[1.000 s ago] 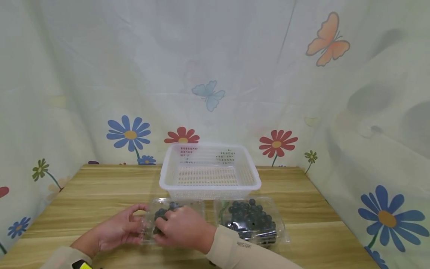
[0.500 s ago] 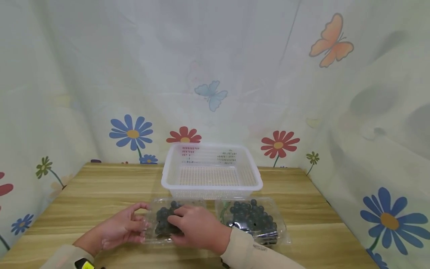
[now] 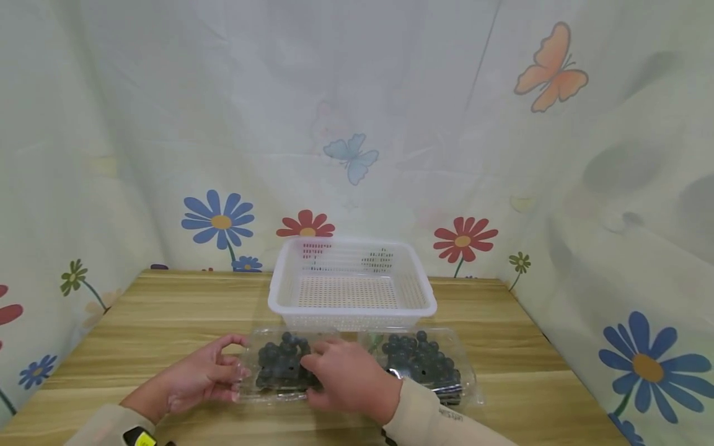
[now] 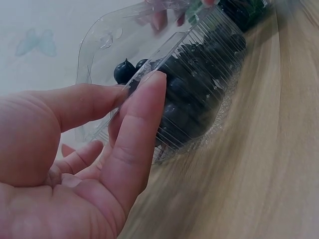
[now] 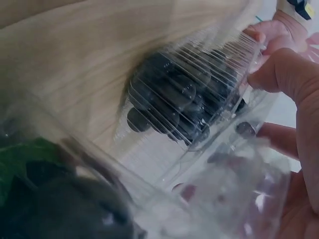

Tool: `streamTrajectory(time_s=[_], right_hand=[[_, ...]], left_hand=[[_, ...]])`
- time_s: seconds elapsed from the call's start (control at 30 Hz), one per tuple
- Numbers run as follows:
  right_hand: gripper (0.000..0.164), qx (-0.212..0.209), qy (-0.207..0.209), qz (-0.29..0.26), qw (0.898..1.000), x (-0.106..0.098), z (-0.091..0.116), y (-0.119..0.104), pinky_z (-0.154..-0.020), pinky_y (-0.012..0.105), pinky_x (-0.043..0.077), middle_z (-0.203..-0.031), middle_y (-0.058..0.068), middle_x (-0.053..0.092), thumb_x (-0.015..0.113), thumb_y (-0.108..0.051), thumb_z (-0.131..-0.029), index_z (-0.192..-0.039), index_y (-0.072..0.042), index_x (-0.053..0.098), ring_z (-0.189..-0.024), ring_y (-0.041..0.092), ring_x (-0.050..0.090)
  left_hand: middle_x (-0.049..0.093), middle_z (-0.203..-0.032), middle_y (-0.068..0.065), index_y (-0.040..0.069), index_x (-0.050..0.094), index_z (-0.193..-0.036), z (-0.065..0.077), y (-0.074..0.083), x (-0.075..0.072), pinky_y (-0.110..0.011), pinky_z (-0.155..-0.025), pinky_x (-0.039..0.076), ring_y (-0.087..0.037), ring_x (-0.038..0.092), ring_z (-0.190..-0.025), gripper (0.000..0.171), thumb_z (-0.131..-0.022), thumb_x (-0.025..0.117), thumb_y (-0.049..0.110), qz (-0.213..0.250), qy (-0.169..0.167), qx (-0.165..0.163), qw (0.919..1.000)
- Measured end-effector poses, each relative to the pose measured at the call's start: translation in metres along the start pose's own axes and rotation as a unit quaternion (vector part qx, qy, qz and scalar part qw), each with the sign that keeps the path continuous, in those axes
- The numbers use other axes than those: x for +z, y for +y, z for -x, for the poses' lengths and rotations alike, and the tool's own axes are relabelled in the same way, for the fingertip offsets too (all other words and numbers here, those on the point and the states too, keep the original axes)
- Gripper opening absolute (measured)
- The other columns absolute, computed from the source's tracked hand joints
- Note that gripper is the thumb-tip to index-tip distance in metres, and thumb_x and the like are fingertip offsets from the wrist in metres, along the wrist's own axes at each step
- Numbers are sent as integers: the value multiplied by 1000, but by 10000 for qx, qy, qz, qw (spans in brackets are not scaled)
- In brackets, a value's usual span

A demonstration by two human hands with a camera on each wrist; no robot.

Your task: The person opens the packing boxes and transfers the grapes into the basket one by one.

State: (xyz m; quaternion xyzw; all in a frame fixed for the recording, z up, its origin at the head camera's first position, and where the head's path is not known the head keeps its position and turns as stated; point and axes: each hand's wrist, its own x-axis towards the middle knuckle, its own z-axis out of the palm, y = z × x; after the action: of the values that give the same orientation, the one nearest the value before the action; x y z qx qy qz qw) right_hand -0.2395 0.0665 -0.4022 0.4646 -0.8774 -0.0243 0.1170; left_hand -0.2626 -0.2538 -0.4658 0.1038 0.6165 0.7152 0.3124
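Head view: two clear plastic boxes stand side by side on the near part of the table, designated left box and right box. Dark round fruit is visible through both. The left hand is at the left end of the left box, thumb and fingers partly bent about its edge. The right hand lies over the right end of the same box, fingers bent down onto it; its sleeve crosses the near left corner of the right box. A white perforated basket stands just beyond both boxes, before a printed curtain.

Left wrist view: the thumb and forefinger are nearly together, pinching the left box's rim. Fruit rests behind the ribbed wall.

Right wrist view: the right hand's thumb is on the left box's rim, the other fingers bent on the opposite side of the edge, partly hidden by plastic; a moderately spread grip. A green leafy patch shows within the right box, blurred.
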Motion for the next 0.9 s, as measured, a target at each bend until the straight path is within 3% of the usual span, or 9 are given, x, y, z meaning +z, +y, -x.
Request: streamTrajectory(time_s=[0.13,0.23,0.33,0.5,0.7,0.8,0.9], right_hand=[[16,-53,6,408,9992,2,-1,-4,-50,19,33,-78,-10,55,70,-33,-86,-99,-23,68,-65,6,44],[14,-54,-74,609,9981,3,-3,-7,-47,20,29,-74,-8,54,69,-28,-84,-97,-23,68,-59,7,38],[22,-7,-189,716,9973,2,-5,-11,-45,22,31,-74,-6,59,70,-26,-83,-104,-22,73,-56,9,42],[32,184,-278,1109,9933,-2,-8,-18,-45,26,45,-78,-5,67,75,-29,-79,-111,-24,75,-57,11,56],[36,93,-207,1502,9884,-5,-10,-20,-51,26,53,-82,-4,71,77,-31,-82,-117,-22,74,-63,11,64],[36,-72,38,1682,9857,-7,-11,-16,-47,22,49,-77,-5,70,78,-29,-83,-118,-22,74,-59,7,61],[26,-177,301,1575,9869,-9,-11,-10,-40,19,37,-65,-8,60,77,-26,-82,-108,-21,74,-49,3,47]], left_hand=[[65,-101,-6,12,22,-144,0,1,1,-35,-74,64,-16,66,-78,61,-99,63,5,11,-32,17,10000],[67,-101,-6,13,23,-142,-1,1,2,-34,-74,64,-16,67,-77,59,-99,63,5,5,-85,42,10000],[68,-100,-5,14,22,-140,-1,2,2,-33,-74,64,-16,68,-77,60,-98,64,5,-5,-134,36,9999],[68,-98,-4,12,18,-141,-1,2,3,-33,-74,64,-16,68,-78,62,-99,63,5,13,-164,-13,9999],[67,-95,-3,17,27,-138,-2,1,1,-34,-73,64,-17,67,-78,57,-97,64,4,-40,-84,40,9999],[66,-93,-2,18,30,-138,-2,2,-1,-35,-72,63,-17,66,-77,57,-96,66,5,-165,26,81,9998],[65,-92,-2,17,31,-139,-2,3,-1,-35,-72,63,-17,65,-77,58,-95,68,6,-281,66,91,9995]])
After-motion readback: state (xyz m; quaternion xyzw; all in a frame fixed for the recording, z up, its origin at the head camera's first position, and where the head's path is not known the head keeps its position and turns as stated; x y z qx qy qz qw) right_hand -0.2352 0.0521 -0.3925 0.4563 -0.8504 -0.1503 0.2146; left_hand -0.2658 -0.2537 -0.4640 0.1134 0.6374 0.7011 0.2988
